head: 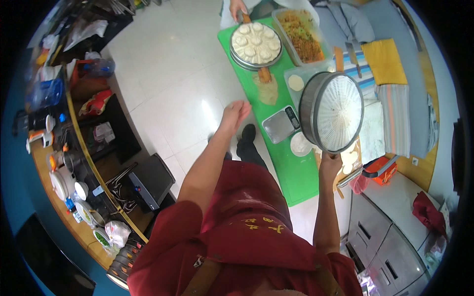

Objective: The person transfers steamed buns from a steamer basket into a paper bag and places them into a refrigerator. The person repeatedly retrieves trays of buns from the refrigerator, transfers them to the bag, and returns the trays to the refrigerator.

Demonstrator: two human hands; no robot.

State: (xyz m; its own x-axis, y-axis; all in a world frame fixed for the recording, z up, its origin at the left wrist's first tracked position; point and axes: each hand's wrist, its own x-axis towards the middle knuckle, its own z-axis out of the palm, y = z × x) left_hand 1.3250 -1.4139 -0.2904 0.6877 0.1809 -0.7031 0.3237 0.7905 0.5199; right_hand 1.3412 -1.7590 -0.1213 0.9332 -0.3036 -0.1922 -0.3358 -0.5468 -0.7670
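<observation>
My right hand grips the lower handle of a round metal-walled steamer basket, held tilted with its white woven mesh face showing. A second wooden handle sticks out at its far side. My left hand is in the air beside the left edge of the green table top, fingers loosely bent, with nothing seen in it. Farther off, a steamer full of pleated white buns stands on the green top. Another person's hand touches its far handle. A damp-looking cloth lies under its near handle.
A kitchen scale and a white bowl of flour sit beside the raised steamer. Dough rounds lie on a wooden board, partly hidden. Beyond are a plastic tub of chopped filling and a cleaver. Cluttered shelves line the left.
</observation>
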